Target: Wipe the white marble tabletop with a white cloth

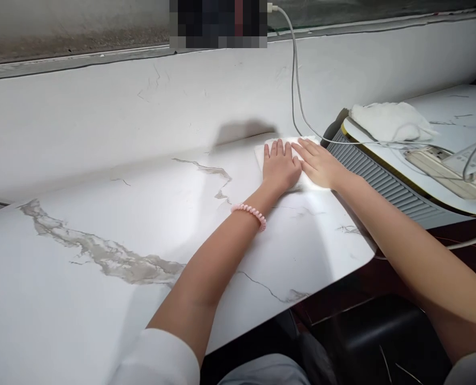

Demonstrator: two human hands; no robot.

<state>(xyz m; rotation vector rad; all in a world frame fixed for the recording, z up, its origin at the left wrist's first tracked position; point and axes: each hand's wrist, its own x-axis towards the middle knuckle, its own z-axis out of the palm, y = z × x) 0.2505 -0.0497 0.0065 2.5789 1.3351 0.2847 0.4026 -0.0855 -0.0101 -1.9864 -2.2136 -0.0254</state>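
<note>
A white cloth (262, 149) lies flat on the white marble-patterned tabletop (101, 224), near its far right corner by the wall. My left hand (278, 164) rests palm down on the cloth with fingers stretched out and together. A pink coil band (249, 212) circles that wrist. My right hand (319, 163) lies flat beside it, fingers extended toward the left, pressing the cloth's right part. Most of the cloth is hidden under both hands.
A grey ribbed appliance with a white top (386, 184) stands just right of the hands. On it lie a crumpled white towel (388, 120) and a power strip (442, 166). A white cable (296, 85) hangs down the wall. The table's rounded front edge (342, 272) drops to dark floor.
</note>
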